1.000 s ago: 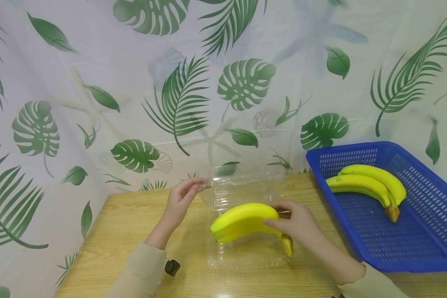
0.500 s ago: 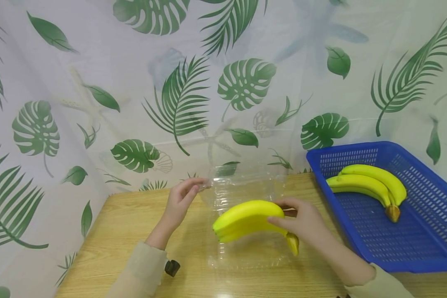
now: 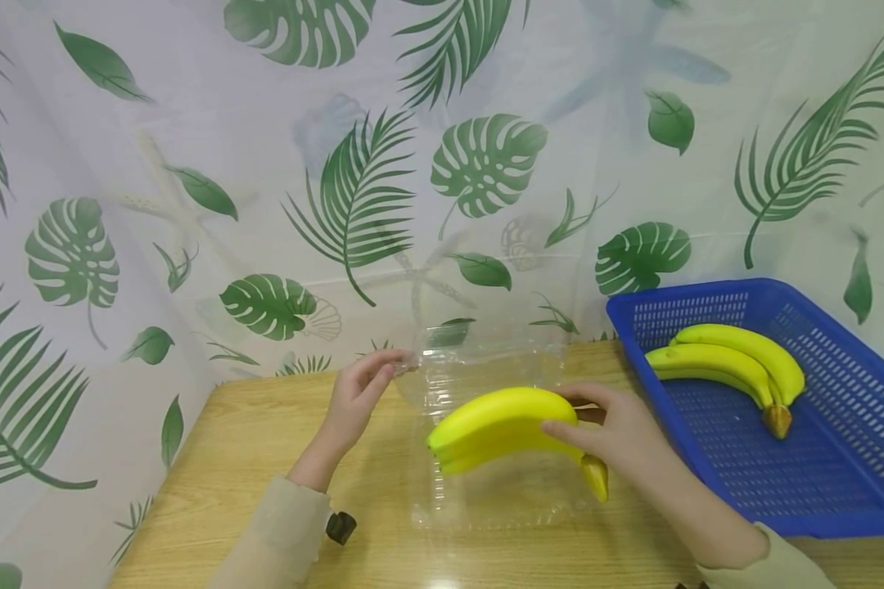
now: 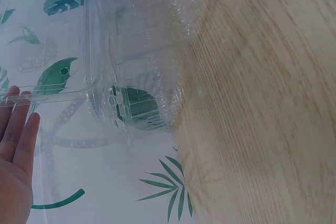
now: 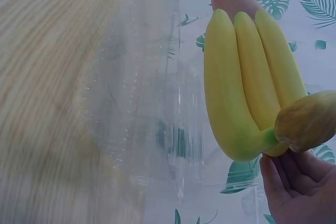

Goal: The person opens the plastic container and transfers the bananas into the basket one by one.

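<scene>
My right hand (image 3: 611, 425) grips a bunch of yellow bananas (image 3: 504, 425) near its brown stem end. The right wrist view shows three bananas (image 5: 252, 77) joined at the stem, with the fingers around their lower end. Below the bunch lies a clear plastic clamshell container (image 3: 486, 511), its lid raised at the back. My left hand (image 3: 357, 397) pinches the container's left edge between thumb and fingers. In the left wrist view, the fingertips of the left hand (image 4: 16, 145) meet the clear rim; the thumb is hidden there.
A blue perforated basket (image 3: 832, 458) stands at the right, with another bunch of bananas (image 3: 737, 368) inside. The wooden table (image 3: 265, 442) ends at a leaf-printed curtain (image 3: 191, 164) behind and to the left.
My right hand has moved the bunch of bananas a little to the right and slightly up. The left hand and the container have stayed in place.
</scene>
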A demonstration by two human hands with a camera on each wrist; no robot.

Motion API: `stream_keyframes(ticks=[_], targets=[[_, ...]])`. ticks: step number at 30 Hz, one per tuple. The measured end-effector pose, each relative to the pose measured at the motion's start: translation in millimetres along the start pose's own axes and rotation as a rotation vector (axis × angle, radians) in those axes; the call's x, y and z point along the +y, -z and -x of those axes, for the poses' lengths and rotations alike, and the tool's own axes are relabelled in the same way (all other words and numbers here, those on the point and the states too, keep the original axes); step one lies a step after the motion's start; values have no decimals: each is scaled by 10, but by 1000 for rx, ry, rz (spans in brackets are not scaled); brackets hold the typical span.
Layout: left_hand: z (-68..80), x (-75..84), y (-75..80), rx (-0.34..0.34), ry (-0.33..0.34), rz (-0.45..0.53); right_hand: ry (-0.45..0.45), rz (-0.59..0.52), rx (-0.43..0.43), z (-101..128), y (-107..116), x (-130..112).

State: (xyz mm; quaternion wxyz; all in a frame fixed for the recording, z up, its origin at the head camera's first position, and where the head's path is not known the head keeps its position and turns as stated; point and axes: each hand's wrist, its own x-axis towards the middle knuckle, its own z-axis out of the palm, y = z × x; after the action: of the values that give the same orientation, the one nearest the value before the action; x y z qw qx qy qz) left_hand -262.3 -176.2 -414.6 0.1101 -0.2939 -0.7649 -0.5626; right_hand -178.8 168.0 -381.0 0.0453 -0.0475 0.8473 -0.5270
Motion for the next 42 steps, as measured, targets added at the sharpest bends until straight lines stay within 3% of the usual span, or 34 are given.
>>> stream_keyframes(ticks=[8, 19, 42], targets=[[6, 24, -1, 0, 28, -4, 16, 30, 15, 24, 83, 4], [16, -16, -6, 7, 22, 4, 19, 6, 56, 82, 194, -9], [2, 11, -23, 14, 12, 20, 4, 99, 113, 155, 489, 61]])
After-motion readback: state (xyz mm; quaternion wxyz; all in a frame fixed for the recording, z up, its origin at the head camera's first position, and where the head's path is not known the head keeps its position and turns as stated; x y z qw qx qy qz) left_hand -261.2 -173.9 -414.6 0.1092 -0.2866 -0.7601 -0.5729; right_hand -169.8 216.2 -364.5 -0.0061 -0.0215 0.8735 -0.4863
